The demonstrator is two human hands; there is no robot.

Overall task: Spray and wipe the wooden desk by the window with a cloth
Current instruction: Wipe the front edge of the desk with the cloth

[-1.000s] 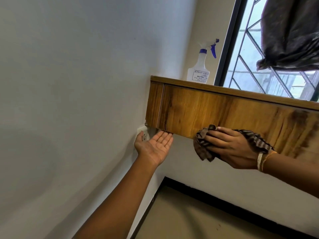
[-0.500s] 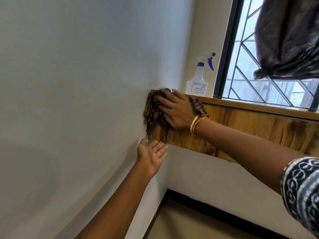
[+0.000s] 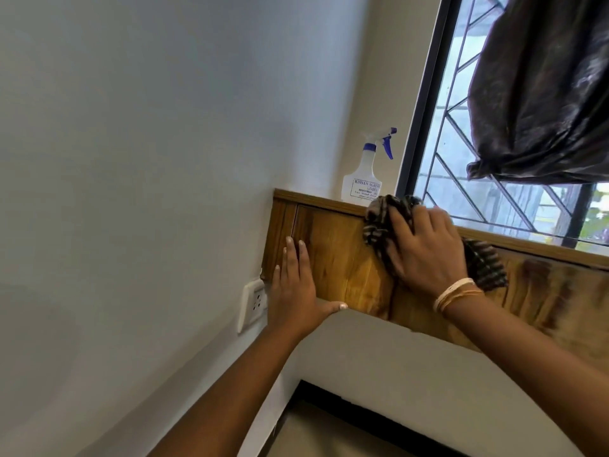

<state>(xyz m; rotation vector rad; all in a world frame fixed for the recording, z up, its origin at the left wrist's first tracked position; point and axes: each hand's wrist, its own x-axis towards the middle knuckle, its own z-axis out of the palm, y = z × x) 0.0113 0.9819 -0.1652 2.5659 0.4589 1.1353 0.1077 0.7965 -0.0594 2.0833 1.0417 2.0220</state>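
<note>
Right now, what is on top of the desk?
A spray bottle stands on the desk near the corner. The right hand presses the cloth over the top edge. The camera looks from below, so the rest of the top is hidden.

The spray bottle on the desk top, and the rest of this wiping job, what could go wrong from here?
The cloth under the right hand is at the desk's top edge, right beside the spray bottle; a sweep along the edge could knock it over. The wall socket sits just below the left hand, so any spray or damp cloth near that corner might wet it.
</note>
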